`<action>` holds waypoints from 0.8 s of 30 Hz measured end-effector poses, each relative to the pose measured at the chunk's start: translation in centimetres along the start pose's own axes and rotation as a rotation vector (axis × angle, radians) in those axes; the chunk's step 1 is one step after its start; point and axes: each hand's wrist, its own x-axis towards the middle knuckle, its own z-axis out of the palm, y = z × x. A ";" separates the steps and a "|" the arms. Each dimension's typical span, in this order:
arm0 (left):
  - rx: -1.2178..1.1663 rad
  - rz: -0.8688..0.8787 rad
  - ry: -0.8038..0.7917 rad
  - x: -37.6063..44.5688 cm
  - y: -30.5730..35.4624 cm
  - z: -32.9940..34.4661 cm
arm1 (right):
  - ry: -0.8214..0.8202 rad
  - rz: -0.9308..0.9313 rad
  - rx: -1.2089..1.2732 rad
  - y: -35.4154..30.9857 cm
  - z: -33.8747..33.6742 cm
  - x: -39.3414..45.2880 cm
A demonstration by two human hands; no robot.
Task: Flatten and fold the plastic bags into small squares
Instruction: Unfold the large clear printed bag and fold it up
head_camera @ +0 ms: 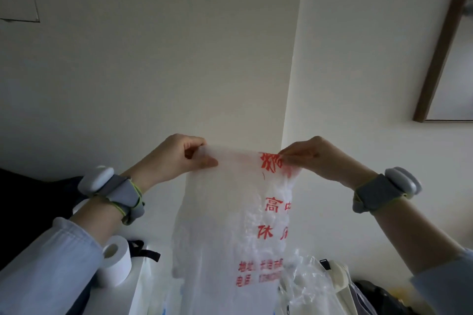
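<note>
Bag (pixel 230 212), a thin translucent one printed with red characters, hangs in the air in front of a pale wall (pixel 153 59), held up by its top edge between both hands. The left hand (pixel 174 158) pinches the left end of that edge, thumb pressed against curled fingers (pixel 194 143) with the film between them. The right hand (pixel 314 158) pinches the other end the same way, its fingers closed on the plastic just beside the uppermost red print. The two hands are drawn apart, so the top edge runs nearly straight between them; this looks like a way to let the bag's own weight pull the creases out and square the sides before any fold is made. The lower part is crumpled and drops toward the clutter below, so flattening seems only begun and no fold is in yet.

Each wrist carries a grey band with a pale pod, and light sleeves cover the forearms. Under the left forearm stands a paper roll (pixel 116 261). At lower right lies a heap of clear plastic (pixel 307 284), probably more bags waiting their turn. A dark-framed panel (pixel 435 59) sits at upper right on the wall. The table itself cannot be made out under these things. The next move likely calls for lowering the bag onto a flat spot without losing the taut edge.
</note>
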 end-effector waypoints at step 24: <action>-0.504 -0.479 -0.157 -3.0 1.2 5.6 | 0.316 0.100 -0.100 -3.1 1.6 3.3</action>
